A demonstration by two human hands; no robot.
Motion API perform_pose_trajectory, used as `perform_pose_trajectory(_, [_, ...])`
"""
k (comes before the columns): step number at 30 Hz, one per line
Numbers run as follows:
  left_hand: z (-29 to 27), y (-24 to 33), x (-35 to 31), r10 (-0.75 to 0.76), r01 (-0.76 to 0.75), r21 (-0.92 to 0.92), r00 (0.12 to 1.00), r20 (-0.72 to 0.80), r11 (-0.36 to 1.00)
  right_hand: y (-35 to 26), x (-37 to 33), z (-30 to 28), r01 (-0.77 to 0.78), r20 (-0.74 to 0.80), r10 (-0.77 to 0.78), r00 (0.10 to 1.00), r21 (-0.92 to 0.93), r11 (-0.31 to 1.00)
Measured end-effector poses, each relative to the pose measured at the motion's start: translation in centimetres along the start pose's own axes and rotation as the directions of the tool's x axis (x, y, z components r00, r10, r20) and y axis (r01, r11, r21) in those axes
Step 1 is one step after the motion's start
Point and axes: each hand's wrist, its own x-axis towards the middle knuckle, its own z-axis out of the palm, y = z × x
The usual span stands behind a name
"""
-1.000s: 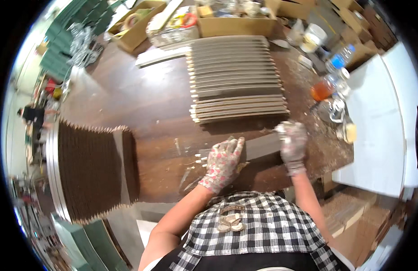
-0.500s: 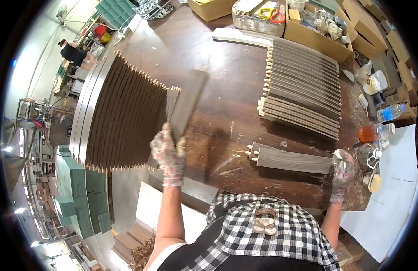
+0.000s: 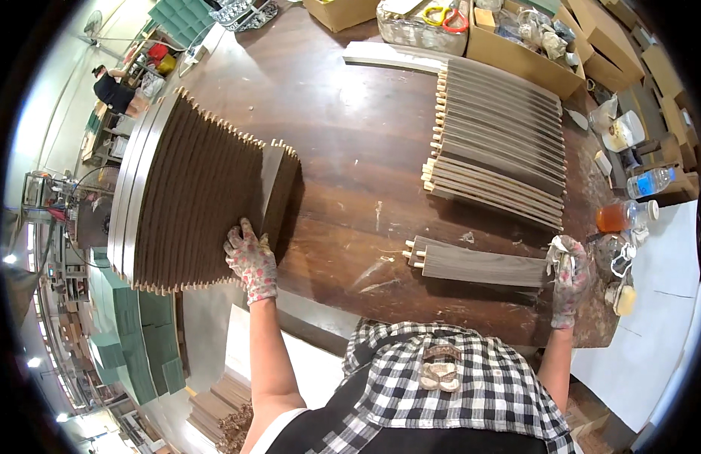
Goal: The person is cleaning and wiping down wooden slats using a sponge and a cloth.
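Observation:
My left hand [image 3: 252, 261], in a patterned work glove, grips the near end of a dark grey-brown wooden slat [image 3: 273, 185]. This slat stands against the right end of a long row of slats [image 3: 199, 189] with pale dowel pegs on their ends. At the table's right side, my gloved right hand [image 3: 570, 276] is closed beside the right ends of two loose slats [image 3: 479, 266], which lie partly overlapped, pegs to the left. Whitish material shows at its fingers; whether that is a rag or the glove I cannot tell.
Another bank of pegged slats [image 3: 502, 136] lies at the back right of the brown table [image 3: 343, 219]. Behind it are a cardboard box [image 3: 509, 64] of odds and ends and scissors [image 3: 445, 17]. Bottles and a jar [image 3: 623, 216] line the right edge. A person [image 3: 116, 91] is far left.
My left hand has moved left and set the slat it carried against the row's right end. The right hand stays beside the loose slats; the whole view has shifted slightly.

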Motion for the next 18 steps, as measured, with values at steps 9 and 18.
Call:
perform_pose_trajectory(9, [-5.5,12.5,-4.6,0.596,-0.592,-0.706,0.746,-0.296,0.389,-5.3,0.7,3.6,-0.105,-0.086,0.113,0.99,0.091,0.99])
perform_pose_trajectory(18, [-3.6,19.6,-9.4,0.806,-0.648,-0.715,0.555,-0.206,0.263,-2.4,-3.3,10.6,0.496,0.331,-0.37,0.868,-0.575,0.65])
